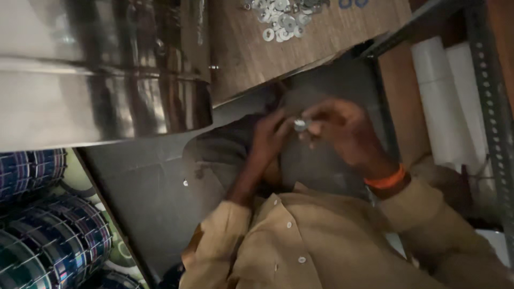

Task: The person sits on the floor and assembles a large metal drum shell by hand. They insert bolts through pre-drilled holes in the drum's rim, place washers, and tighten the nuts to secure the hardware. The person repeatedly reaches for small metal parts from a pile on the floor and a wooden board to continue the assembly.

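Observation:
A small shiny metal piece (301, 126), like a washer or nut, is held in front of my chest. My right hand (345, 131), with an orange band at the wrist, pinches it from the right. My left hand (267, 140) comes in from the left, and its curled fingertips meet the same piece. The light is dim and the piece is blurred, so its exact shape is unclear. Below the hands are my tan buttoned shirt (300, 241) and its sleeves.
A large polished steel cylinder (101, 69) fills the upper left. A pile of several washers (284, 18) lies on a wooden board (321, 43) at the top. Slotted metal racking (490, 91) and white rolls (444, 107) stand at right. Blue patterned round stacks (48, 235) are at lower left.

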